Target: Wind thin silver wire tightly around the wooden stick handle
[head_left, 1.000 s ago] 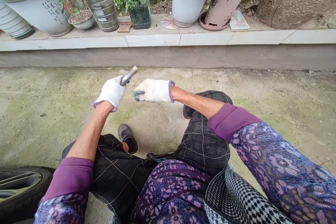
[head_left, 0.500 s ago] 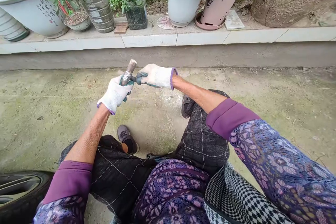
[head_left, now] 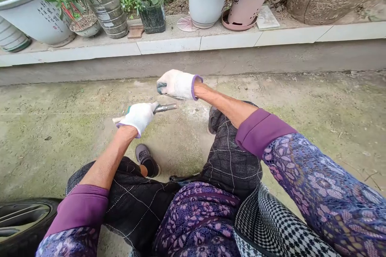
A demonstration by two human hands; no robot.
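My left hand [head_left: 137,117], in a white knit glove with a purple cuff, is closed around a short wooden stick [head_left: 167,107]. Silvery wrapping shows on the stick near its right end, and its pale other end pokes out behind the hand. Up and to the right, apart from the stick, my right hand [head_left: 176,84] has its gloved fingers curled together. A thin grey edge shows under that hand; what the fingers hold is hidden.
Beyond my hands runs a low tiled ledge [head_left: 169,44] bearing several potted plants, among them a white pot [head_left: 208,6] and a pink pot [head_left: 245,4]. A wheel [head_left: 27,223] lies at lower left. My shoe [head_left: 146,158] rests on the concrete floor.
The stick has swung from nearly upright to nearly level, pointing right, as my left hand turned and lowered slightly. My right hand, earlier at the stick with something dark, is now apart from it.
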